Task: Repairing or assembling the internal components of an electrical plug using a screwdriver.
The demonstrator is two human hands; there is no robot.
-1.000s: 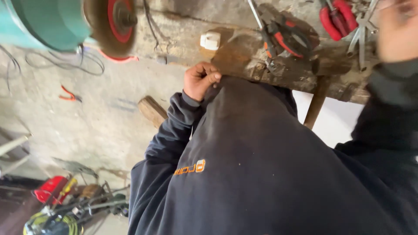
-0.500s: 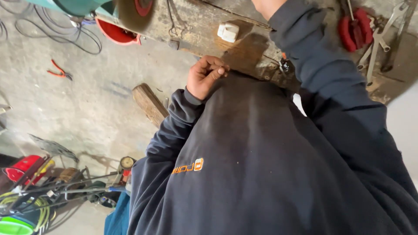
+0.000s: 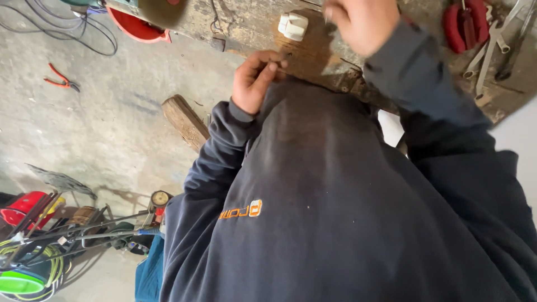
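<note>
Fingers (image 3: 267,62) of the left hand (image 3: 254,81) are curled together, pinching at the edge of the worn wooden workbench (image 3: 313,53), against the dark sweatshirt (image 3: 335,196); whether they grip anything small cannot be told. Right hand (image 3: 358,22) is raised over the bench, blurred, finger state indeterminate. White ceramic fitting (image 3: 293,25) lies just beside it. Red-handled pliers (image 3: 467,22) and spanners (image 3: 492,47) rest further right. Wood block (image 3: 184,120) and orange pliers (image 3: 60,81) lie on the concrete floor (image 3: 84,128).
</note>
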